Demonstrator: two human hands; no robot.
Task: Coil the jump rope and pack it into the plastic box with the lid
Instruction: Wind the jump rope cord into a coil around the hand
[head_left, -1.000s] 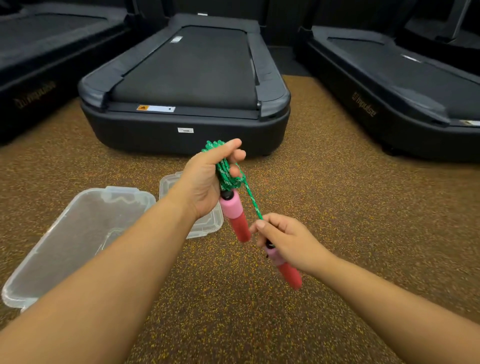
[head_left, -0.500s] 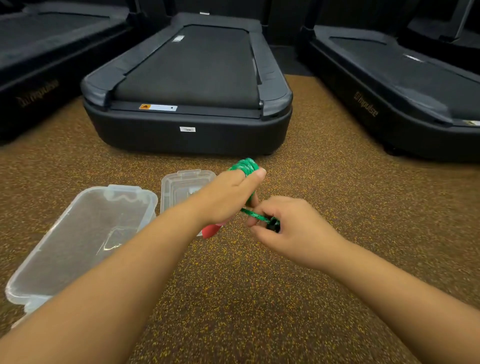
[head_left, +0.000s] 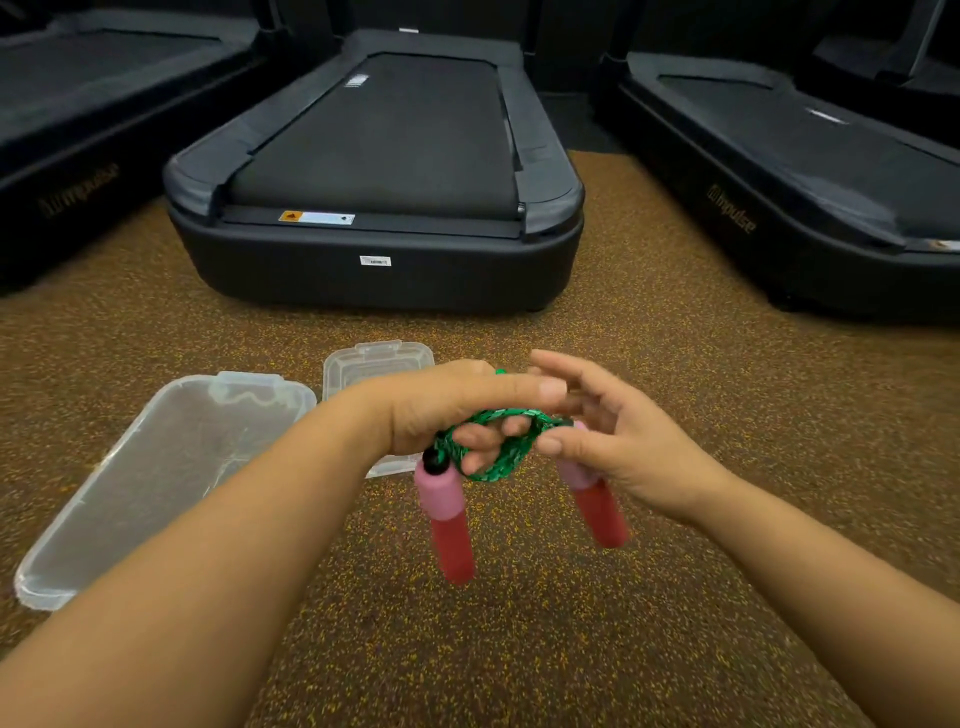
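The jump rope's green cord (head_left: 498, 439) is wound into a small coil around the fingers of my left hand (head_left: 447, 415). Two pink-and-red handles hang down from the coil, one (head_left: 447, 514) under my left hand and one (head_left: 592, 499) under my right. My right hand (head_left: 613, 441) pinches the coil's right end with thumb and finger, its other fingers spread. The clear plastic box (head_left: 156, 483) lies open on the floor to the left. Its clear lid (head_left: 376, 364) lies beyond my left wrist, partly hidden.
A speckled brown rubber floor (head_left: 519, 649) stretches below my hands. A black treadmill (head_left: 374, 171) stands straight ahead, with another treadmill (head_left: 779, 171) at the right and a third (head_left: 78, 130) at the left.
The loose end of cord has been wound onto the coil. Both handles now hang down side by side, and my right hand has opened its fingers at the coil's right end.
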